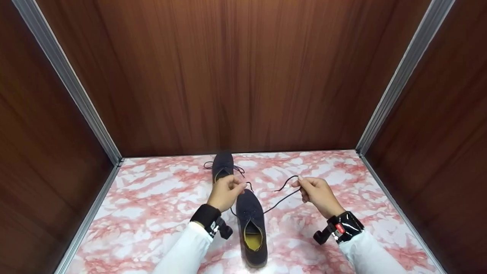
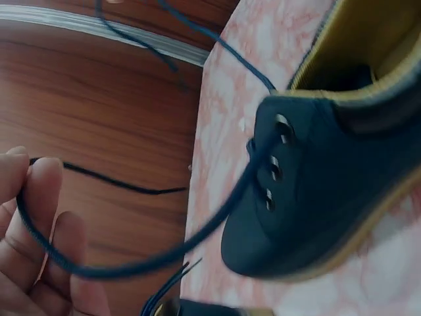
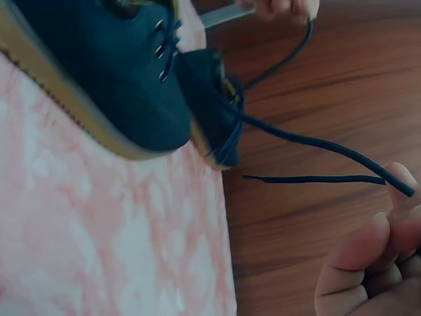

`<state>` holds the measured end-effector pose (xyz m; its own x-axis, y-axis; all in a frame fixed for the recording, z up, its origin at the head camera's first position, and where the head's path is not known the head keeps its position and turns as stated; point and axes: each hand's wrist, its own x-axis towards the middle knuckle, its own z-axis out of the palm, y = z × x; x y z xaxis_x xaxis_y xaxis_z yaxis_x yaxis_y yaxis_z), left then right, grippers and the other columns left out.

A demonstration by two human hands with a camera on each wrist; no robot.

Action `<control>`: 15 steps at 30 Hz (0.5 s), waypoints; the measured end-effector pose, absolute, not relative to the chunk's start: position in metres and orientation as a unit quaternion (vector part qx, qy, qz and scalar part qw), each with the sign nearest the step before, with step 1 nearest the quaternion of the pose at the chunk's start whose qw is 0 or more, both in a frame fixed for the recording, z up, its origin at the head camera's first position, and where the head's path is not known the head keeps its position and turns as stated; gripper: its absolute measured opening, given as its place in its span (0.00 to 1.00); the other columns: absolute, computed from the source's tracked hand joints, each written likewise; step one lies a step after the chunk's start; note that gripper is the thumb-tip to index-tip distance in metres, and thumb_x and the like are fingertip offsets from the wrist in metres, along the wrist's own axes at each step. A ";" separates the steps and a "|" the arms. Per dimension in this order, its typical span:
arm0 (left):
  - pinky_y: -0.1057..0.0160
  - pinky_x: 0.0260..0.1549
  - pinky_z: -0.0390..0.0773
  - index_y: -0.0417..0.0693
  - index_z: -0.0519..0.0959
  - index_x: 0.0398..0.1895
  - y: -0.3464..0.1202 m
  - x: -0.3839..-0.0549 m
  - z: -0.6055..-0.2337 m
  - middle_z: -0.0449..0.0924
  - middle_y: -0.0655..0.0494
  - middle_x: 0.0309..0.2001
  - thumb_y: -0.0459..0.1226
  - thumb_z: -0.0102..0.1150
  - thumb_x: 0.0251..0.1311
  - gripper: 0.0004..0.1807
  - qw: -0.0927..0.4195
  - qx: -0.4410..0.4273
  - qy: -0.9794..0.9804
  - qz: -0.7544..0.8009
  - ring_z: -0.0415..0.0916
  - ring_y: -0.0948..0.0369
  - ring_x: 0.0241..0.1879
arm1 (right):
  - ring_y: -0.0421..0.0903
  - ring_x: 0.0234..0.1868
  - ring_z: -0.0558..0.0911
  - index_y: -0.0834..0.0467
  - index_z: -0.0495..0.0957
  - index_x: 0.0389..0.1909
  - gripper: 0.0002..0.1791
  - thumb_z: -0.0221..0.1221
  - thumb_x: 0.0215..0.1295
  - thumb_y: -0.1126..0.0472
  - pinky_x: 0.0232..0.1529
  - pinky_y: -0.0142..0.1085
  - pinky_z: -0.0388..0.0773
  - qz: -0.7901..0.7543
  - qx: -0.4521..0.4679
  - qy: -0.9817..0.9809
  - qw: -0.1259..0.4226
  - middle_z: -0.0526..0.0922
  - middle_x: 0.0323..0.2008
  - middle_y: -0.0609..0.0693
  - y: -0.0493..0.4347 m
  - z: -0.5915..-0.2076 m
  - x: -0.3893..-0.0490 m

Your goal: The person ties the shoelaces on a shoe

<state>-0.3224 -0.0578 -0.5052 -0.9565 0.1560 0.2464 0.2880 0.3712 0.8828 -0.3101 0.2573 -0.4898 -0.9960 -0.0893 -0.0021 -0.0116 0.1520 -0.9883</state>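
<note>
A dark navy lace-up shoe stands on the pink-and-white marbled surface, toe pointing away, yellow lining showing at its opening. Its two lace ends are loose and drawn out to either side. My left hand pinches one shoelace between thumb and finger, above and left of the toe, with the tip hanging free. Out to the right, my right hand pinches the other shoelace, its free tip dangling back toward the shoe. Metal eyelets run along the shoe's side.
A second navy shoe, its laces tied in a bow, stands farther back by the brown wood-grain wall, partly behind my left hand. Wood-grain side panels with grey metal corner strips enclose the marbled surface.
</note>
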 end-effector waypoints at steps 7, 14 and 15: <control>0.71 0.33 0.75 0.43 0.85 0.40 -0.040 -0.331 -0.516 0.85 0.53 0.28 0.41 0.70 0.65 0.10 -0.002 -0.170 -0.845 -0.506 0.76 0.69 0.28 | 0.38 0.20 0.72 0.68 0.85 0.43 0.22 0.55 0.80 0.50 0.27 0.30 0.75 -0.660 -0.051 0.749 0.038 0.74 0.21 0.44 0.249 -0.481 -0.313; 0.65 0.38 0.80 0.35 0.84 0.47 -0.060 -0.331 -0.526 0.89 0.49 0.34 0.39 0.72 0.57 0.19 -0.084 -0.153 -0.876 -0.449 0.79 0.65 0.33 | 0.38 0.21 0.72 0.68 0.85 0.43 0.23 0.56 0.80 0.50 0.27 0.30 0.75 -0.660 -0.047 0.749 0.038 0.74 0.21 0.44 0.252 -0.485 -0.316; 0.65 0.39 0.80 0.35 0.85 0.44 -0.063 -0.331 -0.526 0.90 0.48 0.35 0.38 0.71 0.57 0.16 -0.088 -0.152 -0.879 -0.444 0.79 0.65 0.33 | 0.38 0.21 0.72 0.70 0.84 0.44 0.24 0.56 0.80 0.50 0.27 0.30 0.75 -0.659 -0.046 0.750 0.039 0.74 0.21 0.44 0.253 -0.485 -0.317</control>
<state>-0.3309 -0.0627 -0.5261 -0.9386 0.3446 -0.0192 0.1891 0.5599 0.8067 -0.3170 0.2531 -0.4853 -0.9928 -0.1196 0.0023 -0.0177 0.1278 -0.9916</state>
